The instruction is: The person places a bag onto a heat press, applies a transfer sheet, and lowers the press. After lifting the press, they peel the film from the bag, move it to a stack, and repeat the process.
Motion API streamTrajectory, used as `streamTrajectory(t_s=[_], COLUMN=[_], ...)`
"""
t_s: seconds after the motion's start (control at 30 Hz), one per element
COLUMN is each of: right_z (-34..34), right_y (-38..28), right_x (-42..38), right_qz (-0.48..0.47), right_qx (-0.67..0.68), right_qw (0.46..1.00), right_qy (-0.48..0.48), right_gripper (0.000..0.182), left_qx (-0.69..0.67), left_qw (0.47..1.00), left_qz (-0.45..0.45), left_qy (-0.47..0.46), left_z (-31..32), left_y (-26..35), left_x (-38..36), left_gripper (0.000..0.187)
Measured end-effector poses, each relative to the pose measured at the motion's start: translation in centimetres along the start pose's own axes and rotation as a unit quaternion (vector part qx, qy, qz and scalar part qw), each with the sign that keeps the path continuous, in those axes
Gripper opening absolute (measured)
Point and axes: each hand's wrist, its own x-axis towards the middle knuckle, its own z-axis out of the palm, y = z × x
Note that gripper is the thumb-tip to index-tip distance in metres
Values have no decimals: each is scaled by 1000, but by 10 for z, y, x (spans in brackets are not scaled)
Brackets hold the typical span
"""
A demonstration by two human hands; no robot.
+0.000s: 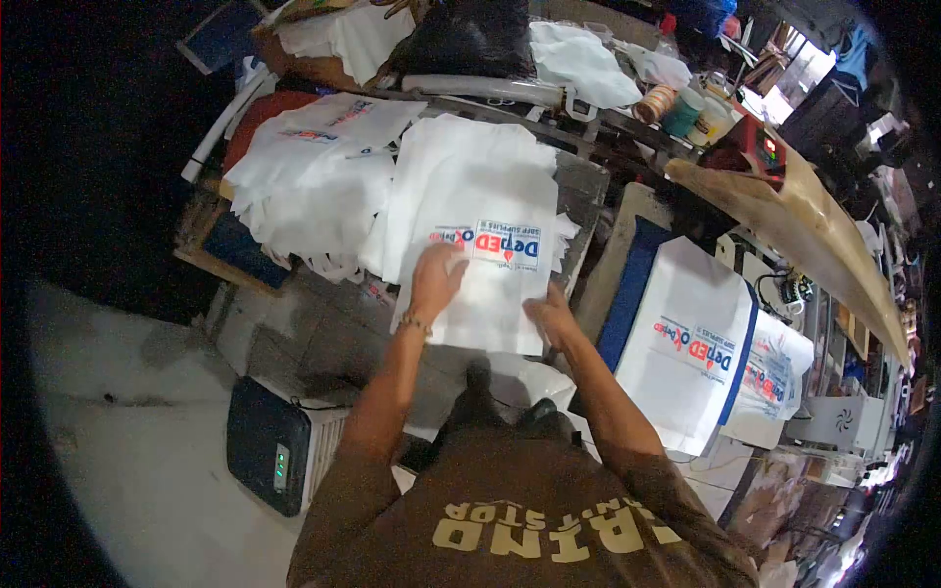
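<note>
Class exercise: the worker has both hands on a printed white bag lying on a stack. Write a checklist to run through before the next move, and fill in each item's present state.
1. Left hand flat on the top printed bag: ok.
2. Right hand at the bag's lower right edge: ok.
3. Logo print uncovered: not ok, the left hand's fingers overlap it.
4. Top bag square with the stack: cannot tell.
5. Neighbouring pile apart from the bag: not ok, it overlaps.
</note>
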Motion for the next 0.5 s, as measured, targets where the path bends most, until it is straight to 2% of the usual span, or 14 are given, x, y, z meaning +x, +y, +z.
streamTrajectory(t_s=[0.03, 0.07, 0.1, 0.13, 0.17, 0.2, 0.27, 0.4, 0.47, 0.5], right_z=[5, 11, 14, 12, 10, 7, 10, 21, 21, 24], right_y=[-4, -9, -9, -1, 3, 6, -7, -25, -27, -34], right_x=[-5, -11, -15, -13, -7, -1, -8, -14, -15, -21], right_qz=[-1, -25, -47, -46, -44, -42, -22, 11, 24, 30], right_qx=[5, 2, -2, 1, 1, 1, 15, 16, 33, 42], right_qw=[1000, 1000, 999, 999, 999, 999, 999, 999, 999, 999], right_qy=[3, 4, 7, 15, 17, 20, 23, 41, 35, 15], right_gripper=[52, 51, 49, 49, 47, 45, 44, 44, 45, 45], left_qx=[4, 4, 64, 121, 111, 107, 106, 92, 5, 5], left_qw=[999, 999, 997, 990, 976, 976, 959, 955, 966, 965], left_qz=[-38, -32, 0, 31, -36, -32, -57, -40, -38, -40], left_qy=[-27, -35, -49, -61, -184, -187, -258, -279, -254, -258], left_z=[2, 8, 17, 13, 6, -2, -12, -13, -5, -7], left_y=[-19, -47, -79, -83, -89, -84, -80, -101, -113, -109], left_x=[23, 41, 51, 61, 70, 79, 84, 86, 86, 85], left_gripper=[44, 44, 57, 70, 90, 90, 89, 83, 69, 69])
